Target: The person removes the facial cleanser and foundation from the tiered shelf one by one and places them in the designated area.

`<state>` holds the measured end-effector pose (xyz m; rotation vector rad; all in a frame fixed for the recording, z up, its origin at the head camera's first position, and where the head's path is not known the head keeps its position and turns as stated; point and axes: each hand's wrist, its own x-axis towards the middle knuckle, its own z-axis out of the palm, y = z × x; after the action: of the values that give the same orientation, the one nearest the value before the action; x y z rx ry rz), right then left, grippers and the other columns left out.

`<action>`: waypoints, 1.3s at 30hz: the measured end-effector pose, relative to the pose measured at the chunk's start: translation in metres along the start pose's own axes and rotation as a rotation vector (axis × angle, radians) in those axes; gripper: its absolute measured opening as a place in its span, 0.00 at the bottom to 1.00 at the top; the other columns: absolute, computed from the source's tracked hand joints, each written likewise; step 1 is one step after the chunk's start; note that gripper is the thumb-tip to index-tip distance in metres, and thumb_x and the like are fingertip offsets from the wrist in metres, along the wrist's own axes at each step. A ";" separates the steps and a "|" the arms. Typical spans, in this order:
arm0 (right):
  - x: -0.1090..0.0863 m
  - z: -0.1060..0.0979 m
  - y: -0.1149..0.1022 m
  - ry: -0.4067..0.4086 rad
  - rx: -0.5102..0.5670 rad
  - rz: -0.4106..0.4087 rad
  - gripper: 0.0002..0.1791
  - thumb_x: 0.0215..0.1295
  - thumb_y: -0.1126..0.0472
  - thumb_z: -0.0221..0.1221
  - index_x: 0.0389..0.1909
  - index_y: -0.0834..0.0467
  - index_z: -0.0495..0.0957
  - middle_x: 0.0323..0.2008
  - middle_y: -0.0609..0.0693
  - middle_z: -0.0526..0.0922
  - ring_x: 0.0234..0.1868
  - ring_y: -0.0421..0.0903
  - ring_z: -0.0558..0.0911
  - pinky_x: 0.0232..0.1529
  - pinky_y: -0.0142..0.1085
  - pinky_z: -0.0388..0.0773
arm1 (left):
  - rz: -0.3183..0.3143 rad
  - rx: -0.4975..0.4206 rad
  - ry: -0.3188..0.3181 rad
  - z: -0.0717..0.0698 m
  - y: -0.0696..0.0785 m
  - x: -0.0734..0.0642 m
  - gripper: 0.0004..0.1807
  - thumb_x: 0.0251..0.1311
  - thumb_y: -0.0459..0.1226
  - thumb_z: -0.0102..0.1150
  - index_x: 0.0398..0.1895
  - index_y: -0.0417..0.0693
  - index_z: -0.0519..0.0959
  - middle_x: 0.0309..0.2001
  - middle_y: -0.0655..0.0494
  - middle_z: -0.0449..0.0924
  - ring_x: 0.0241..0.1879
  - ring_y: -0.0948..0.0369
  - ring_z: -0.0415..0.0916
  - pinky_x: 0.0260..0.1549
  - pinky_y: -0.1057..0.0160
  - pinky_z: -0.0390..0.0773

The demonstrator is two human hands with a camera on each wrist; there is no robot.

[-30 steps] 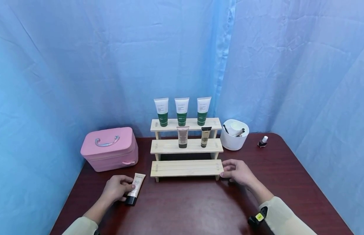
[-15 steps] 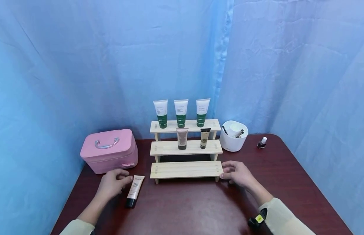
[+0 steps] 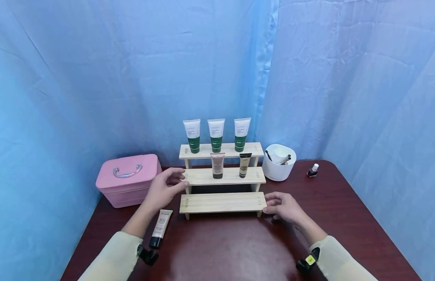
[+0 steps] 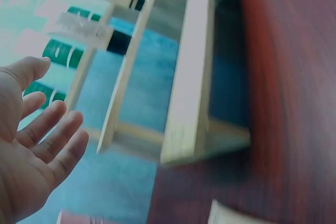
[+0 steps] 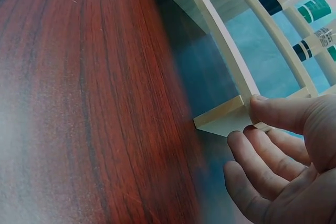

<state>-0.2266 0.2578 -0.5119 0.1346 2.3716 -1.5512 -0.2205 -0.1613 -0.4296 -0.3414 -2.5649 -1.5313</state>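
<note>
A three-tier wooden display stand (image 3: 222, 203) stands mid-table. My left hand (image 3: 165, 188) is at the left end of its middle tier; whether it touches the wood I cannot tell. In the left wrist view the fingers of the left hand (image 4: 37, 145) are spread and the palm holds nothing. My right hand (image 3: 285, 207) holds the right end of the lowest tier, and in the right wrist view its thumb (image 5: 278, 113) lies against the board's corner. A BB cream tube (image 3: 161, 228) with a black cap lies on the table by my left forearm.
Green-and-white tubes (image 3: 216, 136) stand on the top tier. A pinkish tube (image 3: 217, 165) and a black-topped gold tube (image 3: 244, 165) stand on the middle one. Around are a pink case (image 3: 127, 179), a white container (image 3: 277, 168) with brushes, and a nail polish bottle (image 3: 313, 170).
My left hand let go of the BB cream tube, leaving it lying on the table, then moved up and right to the stand's left side. The right hand stayed in place.
</note>
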 end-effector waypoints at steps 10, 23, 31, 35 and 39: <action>0.002 -0.003 0.003 -0.012 0.007 0.023 0.31 0.56 0.63 0.75 0.60 0.63 0.78 0.40 0.53 0.89 0.36 0.46 0.87 0.34 0.44 0.85 | -0.017 -0.155 -0.028 0.034 0.014 0.035 0.27 0.62 0.39 0.72 0.64 0.47 0.77 0.54 0.42 0.82 0.52 0.50 0.83 0.48 0.54 0.84; 0.003 -0.001 0.006 -0.018 0.040 0.008 0.31 0.55 0.65 0.75 0.61 0.65 0.77 0.37 0.53 0.88 0.36 0.47 0.86 0.32 0.45 0.84 | -0.059 -0.239 -0.074 0.059 0.020 0.051 0.27 0.61 0.33 0.72 0.64 0.43 0.77 0.55 0.40 0.81 0.54 0.47 0.82 0.51 0.50 0.84; 0.002 -0.001 0.004 -0.006 0.036 0.007 0.30 0.55 0.66 0.75 0.60 0.65 0.77 0.37 0.53 0.88 0.34 0.46 0.86 0.31 0.44 0.84 | -0.042 -0.226 -0.056 0.071 0.021 0.057 0.25 0.60 0.31 0.72 0.61 0.44 0.78 0.52 0.44 0.83 0.50 0.48 0.83 0.48 0.54 0.85; 0.002 -0.001 0.004 -0.004 0.039 0.007 0.30 0.55 0.66 0.75 0.59 0.65 0.77 0.37 0.53 0.88 0.34 0.46 0.86 0.30 0.44 0.84 | -0.040 -0.203 -0.052 0.075 0.021 0.058 0.23 0.61 0.33 0.72 0.60 0.45 0.79 0.51 0.46 0.83 0.50 0.50 0.83 0.50 0.52 0.84; 0.001 0.000 0.004 -0.004 0.039 0.005 0.30 0.55 0.66 0.74 0.59 0.65 0.77 0.36 0.53 0.88 0.34 0.45 0.86 0.31 0.44 0.84 | -0.041 -0.185 -0.036 0.077 0.020 0.058 0.21 0.61 0.35 0.73 0.57 0.48 0.81 0.49 0.48 0.83 0.50 0.51 0.83 0.52 0.51 0.83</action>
<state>-0.2269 0.2595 -0.5153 0.1450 2.3365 -1.5951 -0.2714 -0.0775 -0.4358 -0.3409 -2.4760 -1.7991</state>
